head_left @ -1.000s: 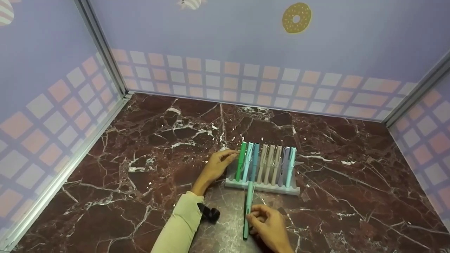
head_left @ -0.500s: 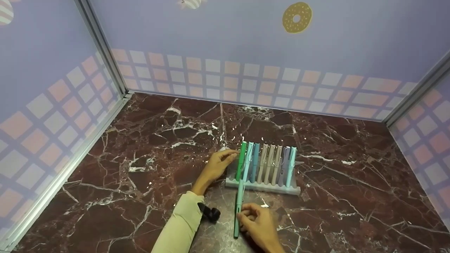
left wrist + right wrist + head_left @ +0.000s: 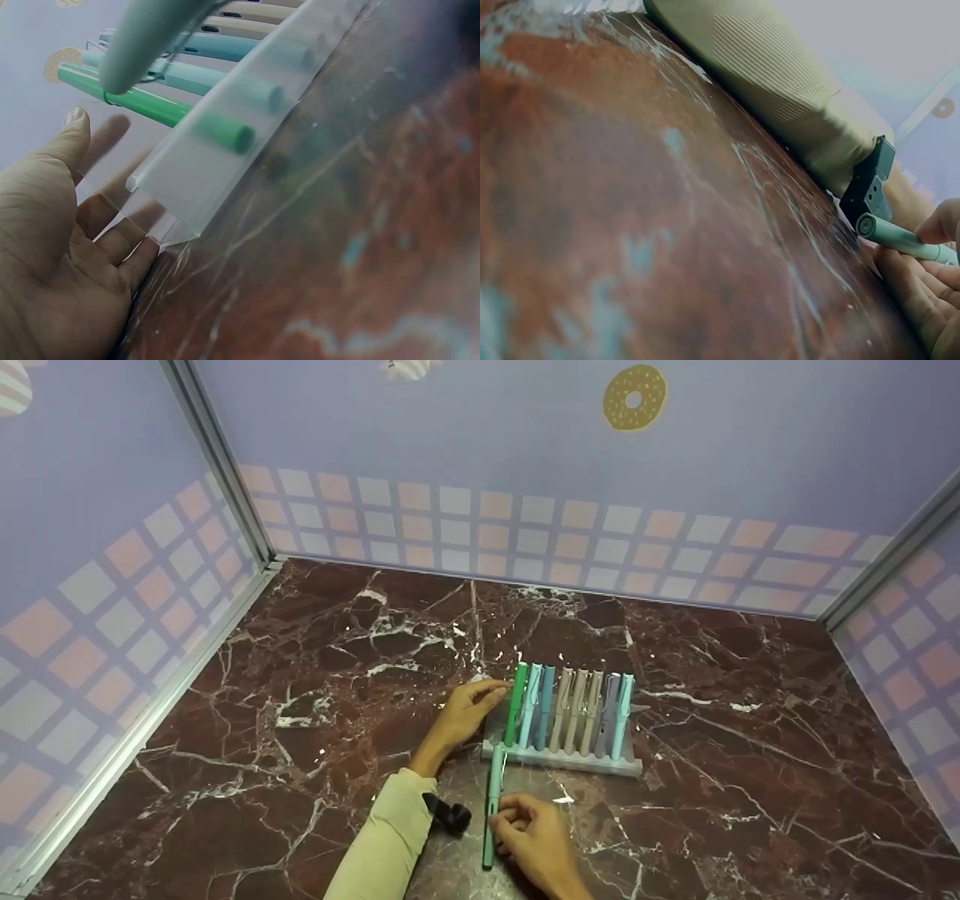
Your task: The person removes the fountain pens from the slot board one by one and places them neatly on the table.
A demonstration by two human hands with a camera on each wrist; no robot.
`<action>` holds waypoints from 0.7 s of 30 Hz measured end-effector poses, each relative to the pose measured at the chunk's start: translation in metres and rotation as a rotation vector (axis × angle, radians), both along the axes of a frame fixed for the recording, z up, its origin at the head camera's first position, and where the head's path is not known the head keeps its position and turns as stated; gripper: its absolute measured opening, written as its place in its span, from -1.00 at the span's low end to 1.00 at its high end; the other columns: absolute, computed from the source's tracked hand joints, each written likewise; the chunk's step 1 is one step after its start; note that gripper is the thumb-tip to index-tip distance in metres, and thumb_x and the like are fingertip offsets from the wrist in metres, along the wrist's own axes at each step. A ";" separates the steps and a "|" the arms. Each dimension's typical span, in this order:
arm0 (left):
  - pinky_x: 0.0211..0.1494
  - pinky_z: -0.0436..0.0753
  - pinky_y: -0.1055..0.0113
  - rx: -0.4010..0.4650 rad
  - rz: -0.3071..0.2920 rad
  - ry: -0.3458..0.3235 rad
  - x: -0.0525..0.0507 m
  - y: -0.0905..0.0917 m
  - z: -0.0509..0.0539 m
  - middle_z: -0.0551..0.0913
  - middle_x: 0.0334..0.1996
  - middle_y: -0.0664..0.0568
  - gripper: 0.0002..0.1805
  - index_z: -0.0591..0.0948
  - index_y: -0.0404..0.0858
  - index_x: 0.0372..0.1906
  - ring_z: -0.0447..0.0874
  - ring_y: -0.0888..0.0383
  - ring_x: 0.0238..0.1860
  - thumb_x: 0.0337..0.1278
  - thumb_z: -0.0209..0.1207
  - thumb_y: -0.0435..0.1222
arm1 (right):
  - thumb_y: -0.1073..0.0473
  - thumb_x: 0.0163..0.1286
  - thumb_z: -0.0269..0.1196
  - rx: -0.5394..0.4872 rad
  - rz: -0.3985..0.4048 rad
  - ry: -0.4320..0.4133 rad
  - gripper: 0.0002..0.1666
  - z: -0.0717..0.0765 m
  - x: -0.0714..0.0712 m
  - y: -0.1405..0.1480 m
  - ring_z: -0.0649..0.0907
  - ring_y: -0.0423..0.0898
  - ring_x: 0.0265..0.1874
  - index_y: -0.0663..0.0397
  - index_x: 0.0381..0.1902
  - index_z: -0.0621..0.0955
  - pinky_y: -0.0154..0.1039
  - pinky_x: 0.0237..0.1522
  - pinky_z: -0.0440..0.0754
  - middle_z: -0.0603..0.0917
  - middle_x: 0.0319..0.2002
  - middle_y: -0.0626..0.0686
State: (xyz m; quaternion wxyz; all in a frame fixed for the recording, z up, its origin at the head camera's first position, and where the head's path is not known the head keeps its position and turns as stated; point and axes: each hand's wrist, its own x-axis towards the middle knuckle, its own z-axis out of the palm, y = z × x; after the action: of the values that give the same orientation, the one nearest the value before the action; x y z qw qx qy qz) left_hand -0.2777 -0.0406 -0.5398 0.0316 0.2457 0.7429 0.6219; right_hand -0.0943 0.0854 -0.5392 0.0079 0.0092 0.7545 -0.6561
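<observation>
My right hand (image 3: 536, 840) pinches a mint-green pen (image 3: 493, 784) near its lower half. The far tip overlaps the front lip of a clear pen stand (image 3: 577, 763) in the head view. The left wrist view has this pen (image 3: 146, 45) close to the camera, in front of the stand. My left hand (image 3: 465, 716) holds the stand's left side, fingers behind the clear plate and thumb at its edge. Nearest that thumb leans a bright green pen (image 3: 515, 705). Right of it stand a light blue pen (image 3: 529, 709), a darker blue one (image 3: 544, 709) and several others.
Beige pens (image 3: 577, 712), a purple-grey pen (image 3: 607, 716) and a pale cyan pen (image 3: 622, 716) fill the stand's right part. A black wrist device (image 3: 450, 816) sits at the left sleeve (image 3: 382, 832). Patterned walls (image 3: 525, 525) enclose the marbled table (image 3: 360, 660).
My right hand has carried the mint-green pen leftward, from in front of the blue pens to the stand's left end. The left hand and stand have not moved.
</observation>
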 end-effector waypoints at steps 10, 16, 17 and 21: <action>0.25 0.55 -0.02 -0.001 -0.029 0.002 0.018 -0.001 0.030 0.66 0.02 -0.41 -0.69 0.61 -0.54 0.10 0.59 -0.31 0.11 0.47 0.06 -0.38 | 0.40 0.20 0.35 -0.008 0.047 -0.027 -0.85 -0.001 0.000 -0.016 0.61 -0.26 -0.63 0.38 -0.27 0.65 -0.39 -0.56 0.65 0.70 -0.46 0.07; 0.23 0.56 0.00 0.006 -0.009 0.022 0.022 -0.001 0.037 0.68 -0.01 -0.38 -0.70 0.62 -0.53 0.07 0.61 -0.28 0.07 0.47 0.06 -0.38 | 0.39 0.21 0.35 -0.020 0.055 -0.033 -0.85 0.002 0.000 -0.017 0.62 -0.22 -0.60 0.37 -0.26 0.64 -0.37 -0.53 0.67 0.69 -0.45 0.07; 0.23 0.56 0.00 0.006 -0.007 0.022 0.022 -0.001 0.037 0.68 -0.01 -0.38 -0.70 0.62 -0.53 0.07 0.62 -0.27 0.07 0.47 0.06 -0.38 | 0.39 0.21 0.35 -0.021 0.056 -0.038 -0.85 0.002 0.000 -0.017 0.62 -0.22 -0.60 0.37 -0.26 0.64 -0.37 -0.52 0.67 0.69 -0.45 0.07; 0.25 0.54 -0.03 -0.001 -0.010 0.004 0.020 -0.002 0.034 0.67 -0.01 -0.40 -0.70 0.62 -0.52 0.08 0.60 -0.29 0.08 0.46 0.06 -0.38 | 0.38 0.19 0.35 0.001 0.046 -0.053 -0.85 0.002 -0.001 -0.018 0.63 -0.21 -0.61 0.36 -0.28 0.64 -0.37 -0.53 0.67 0.68 -0.48 0.05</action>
State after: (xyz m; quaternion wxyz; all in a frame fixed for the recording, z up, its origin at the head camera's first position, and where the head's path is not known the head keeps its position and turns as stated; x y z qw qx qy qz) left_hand -0.2574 -0.0425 -0.5058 0.0335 0.2508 0.7421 0.6207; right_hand -0.0951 0.0677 -0.5375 0.0430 0.0091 0.7544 -0.6550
